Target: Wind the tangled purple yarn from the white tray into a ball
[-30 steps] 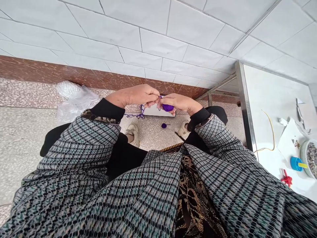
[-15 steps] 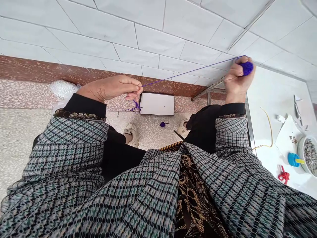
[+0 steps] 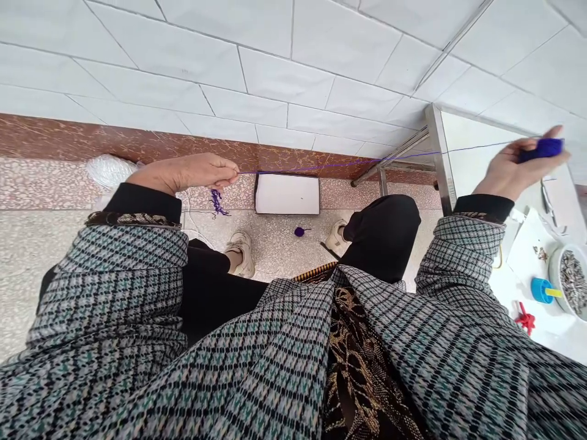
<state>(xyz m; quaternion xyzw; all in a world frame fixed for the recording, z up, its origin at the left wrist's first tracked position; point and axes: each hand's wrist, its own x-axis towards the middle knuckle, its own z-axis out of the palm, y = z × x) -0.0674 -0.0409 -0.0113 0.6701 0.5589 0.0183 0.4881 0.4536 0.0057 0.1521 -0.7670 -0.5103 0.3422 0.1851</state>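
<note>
A purple ball of yarn [image 3: 546, 148] is gripped in my right hand [image 3: 511, 168], out at the far right over the white table. From it a thin purple strand [image 3: 394, 157] runs nearly straight across to my left hand [image 3: 195, 172], whose fingertips are pinched on it. Below those fingers dangles a short tangled bunch of purple yarn [image 3: 217, 201]. On the floor between my feet lies a smaller dark purple ball of yarn [image 3: 299, 231].
An open shallow box with a white inside [image 3: 287, 194] sits on the floor by the wall. White cord [image 3: 110, 171] lies at left. On the table [image 3: 463, 140] are a white bowl [image 3: 566, 269], a blue round object [image 3: 541, 290] and a red knotted cord [image 3: 525, 319].
My right hand has swung outward to the right with the yarn ball, and the strand between my hands is longer. My left hand has shifted slightly left.
</note>
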